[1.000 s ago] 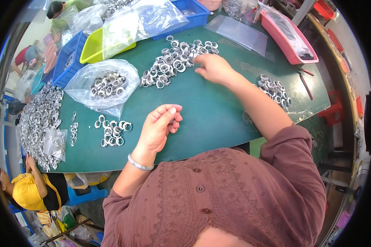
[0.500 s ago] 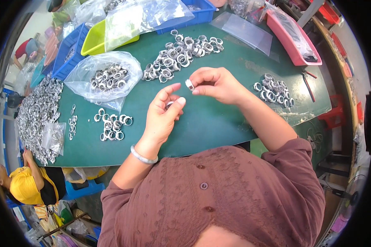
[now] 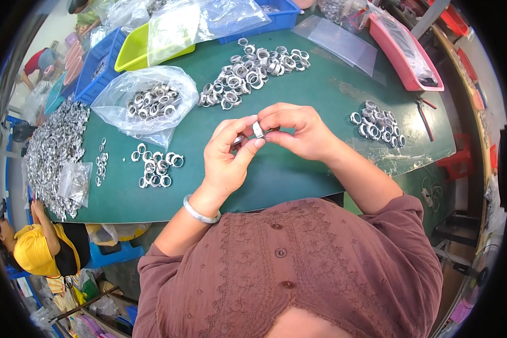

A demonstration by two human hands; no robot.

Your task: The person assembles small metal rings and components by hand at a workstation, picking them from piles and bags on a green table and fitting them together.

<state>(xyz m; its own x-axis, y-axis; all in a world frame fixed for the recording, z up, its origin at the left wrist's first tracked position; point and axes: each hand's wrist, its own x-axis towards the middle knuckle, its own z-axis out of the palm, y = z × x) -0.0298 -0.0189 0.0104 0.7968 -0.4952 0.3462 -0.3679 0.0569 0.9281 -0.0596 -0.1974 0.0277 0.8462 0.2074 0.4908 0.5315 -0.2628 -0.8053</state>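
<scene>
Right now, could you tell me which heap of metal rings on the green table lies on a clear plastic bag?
The heap at upper left; the others lie on bare table.

small metal piece (image 3: 258, 129): mostly covered by fingertips, shape unclear
blue bin (image 3: 276, 12): top cut by the picture's edge
person in yellow (image 3: 36, 250): partly cropped at the rim
pink tray (image 3: 407, 53): contents too blurred to tell

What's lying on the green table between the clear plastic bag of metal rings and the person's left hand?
In the head view, a small loose cluster of silver metal rings lies there on the green table.
</scene>
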